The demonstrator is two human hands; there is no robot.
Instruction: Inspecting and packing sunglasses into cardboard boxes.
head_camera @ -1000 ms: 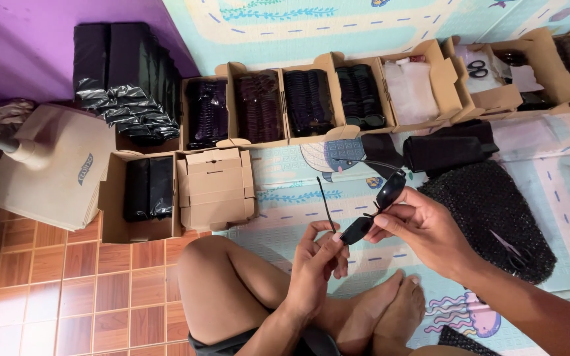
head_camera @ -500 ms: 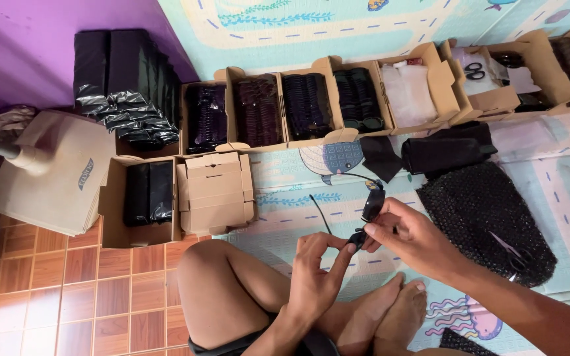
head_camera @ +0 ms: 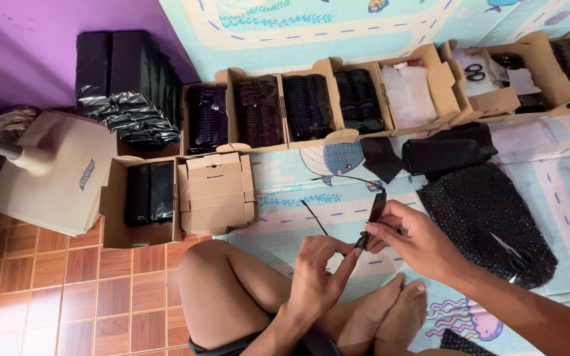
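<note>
The right hand (head_camera: 409, 238) comes in from the lower right, forearm stretched across the frame, wrist slightly bent, fingers curled and pinched around a pair of black sunglasses (head_camera: 372, 217). The glasses stand nearly on edge, lenses seen side-on, held above the play mat (head_camera: 338, 207) in front of the person's crossed legs. The left hand (head_camera: 320, 273) rises from below beside the bent knee, palm turned toward the body, its index finger and thumb reaching up to the lower end of the frame, so the two hands meet there, fingertips touching the glasses. Both thin temple arms are swung open: one runs out to the left above the frame, the other slants down-left toward the left hand.

Just beyond the right hand lies a dark bubble-textured sheet (head_camera: 489, 217), and above it folded black pouches (head_camera: 446, 151) rest on the mat. Farther out, a row of open cardboard boxes (head_camera: 298, 105) holds packed dark sunglasses, with one box of clear bags (head_camera: 407, 92) and another holding scissors (head_camera: 475, 71). To the left sit a stack of flat folded cartons (head_camera: 216, 188), a box of black packets (head_camera: 146, 191), a heap of black plastic bags (head_camera: 126, 79), and a beige fan base (head_camera: 54, 171) on the brown tiles.
</note>
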